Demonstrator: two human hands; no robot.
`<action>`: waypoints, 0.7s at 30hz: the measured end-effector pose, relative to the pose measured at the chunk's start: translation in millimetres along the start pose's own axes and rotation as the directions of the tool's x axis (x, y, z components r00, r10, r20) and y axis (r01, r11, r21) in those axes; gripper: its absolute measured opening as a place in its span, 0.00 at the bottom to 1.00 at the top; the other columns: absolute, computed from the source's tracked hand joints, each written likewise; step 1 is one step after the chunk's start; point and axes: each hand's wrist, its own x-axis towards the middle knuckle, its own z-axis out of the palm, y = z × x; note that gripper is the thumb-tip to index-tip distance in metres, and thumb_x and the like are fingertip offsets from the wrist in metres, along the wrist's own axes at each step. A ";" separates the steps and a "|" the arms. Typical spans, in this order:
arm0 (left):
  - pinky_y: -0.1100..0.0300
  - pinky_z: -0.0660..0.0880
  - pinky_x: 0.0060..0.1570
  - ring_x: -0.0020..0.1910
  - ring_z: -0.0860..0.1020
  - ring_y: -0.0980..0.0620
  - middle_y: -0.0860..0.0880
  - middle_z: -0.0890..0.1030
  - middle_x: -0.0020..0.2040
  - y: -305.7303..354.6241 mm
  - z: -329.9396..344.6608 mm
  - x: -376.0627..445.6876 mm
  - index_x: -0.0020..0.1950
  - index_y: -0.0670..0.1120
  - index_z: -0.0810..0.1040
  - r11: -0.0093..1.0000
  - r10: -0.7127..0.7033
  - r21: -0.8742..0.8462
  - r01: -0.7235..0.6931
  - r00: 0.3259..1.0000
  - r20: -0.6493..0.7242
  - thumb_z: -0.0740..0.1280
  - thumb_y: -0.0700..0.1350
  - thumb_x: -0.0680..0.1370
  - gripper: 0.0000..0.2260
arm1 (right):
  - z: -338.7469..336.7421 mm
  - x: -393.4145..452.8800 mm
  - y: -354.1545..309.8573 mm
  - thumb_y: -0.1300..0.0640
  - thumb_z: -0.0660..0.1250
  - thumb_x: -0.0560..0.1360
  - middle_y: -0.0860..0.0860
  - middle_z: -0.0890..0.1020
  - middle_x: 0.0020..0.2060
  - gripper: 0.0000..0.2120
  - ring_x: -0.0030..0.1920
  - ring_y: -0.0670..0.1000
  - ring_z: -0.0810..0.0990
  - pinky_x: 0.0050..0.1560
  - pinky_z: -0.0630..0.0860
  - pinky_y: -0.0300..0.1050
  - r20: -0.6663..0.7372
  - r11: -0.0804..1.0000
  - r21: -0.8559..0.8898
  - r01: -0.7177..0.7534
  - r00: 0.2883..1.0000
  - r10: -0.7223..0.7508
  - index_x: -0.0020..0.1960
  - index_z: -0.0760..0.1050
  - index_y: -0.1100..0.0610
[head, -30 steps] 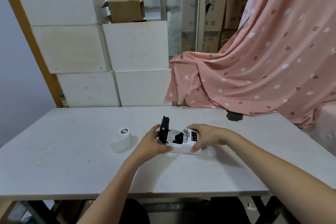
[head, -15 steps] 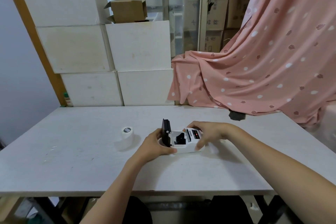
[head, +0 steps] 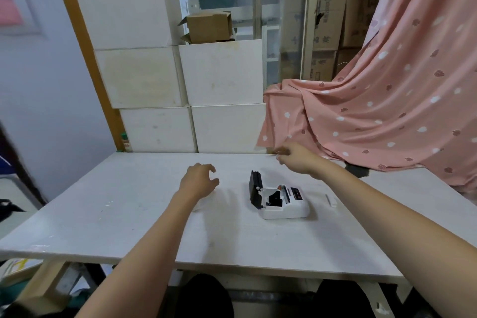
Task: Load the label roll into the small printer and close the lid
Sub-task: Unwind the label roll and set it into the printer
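The small white printer (head: pixel 286 208) sits on the white table (head: pixel 129 214), right of centre. Its black lid (head: pixel 255 188) stands upright and open, and the paper bay is bare. My left hand (head: pixel 198 182) hovers left of the printer with fingers spread and curved downward. The white label roll (head: pixel 204 206) lies mostly hidden beneath that hand and wrist; only its near edge shows. My right hand (head: pixel 296 160) is raised behind the printer, near the table's far edge, fingers loosely curled and holding nothing.
A small white piece (head: pixel 331 200) lies on the table right of the printer. Stacked white boxes (head: pixel 222 75) stand behind the table, and a pink dotted cloth (head: pixel 374 111) drapes over the back right corner. A brown carton (head: pixel 209 26) rests on the boxes.
Both hands have let go of the printer. My left hand moved left over the label roll, and my right hand lifted back toward the far edge. The view has swung left.
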 end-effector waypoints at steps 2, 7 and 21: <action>0.50 0.72 0.61 0.67 0.70 0.42 0.44 0.74 0.66 -4.3 6.9 3.8 0.70 0.51 0.73 0.997 -0.051 0.062 0.047 0.997 0.061 0.68 0.56 0.77 0.23 | 7.1 5.7 -10.9 0.55 0.63 0.81 0.55 0.80 0.64 0.18 0.61 0.54 0.78 0.61 0.74 0.46 0.007 0.998 -0.068 0.010 1.000 -0.010 0.70 0.75 0.56; 0.50 0.73 0.60 0.65 0.73 0.42 0.45 0.74 0.67 -8.2 18.6 9.2 0.73 0.51 0.70 0.988 -0.127 0.105 0.115 0.984 0.123 0.69 0.56 0.75 0.27 | 24.2 12.5 -38.7 0.42 0.64 0.81 0.54 0.77 0.67 0.25 0.67 0.56 0.76 0.65 0.71 0.49 0.092 0.967 -0.246 0.068 0.995 -0.047 0.73 0.71 0.54; 0.59 0.70 0.41 0.47 0.78 0.46 0.44 0.80 0.48 -33.9 13.0 -3.7 0.53 0.41 0.80 0.937 -0.170 -0.306 0.169 0.985 0.023 0.77 0.44 0.69 0.16 | 107.4 35.4 -108.9 0.51 0.66 0.81 0.55 0.77 0.67 0.21 0.67 0.55 0.74 0.59 0.71 0.45 0.304 0.830 -0.500 0.247 0.947 -0.098 0.72 0.74 0.58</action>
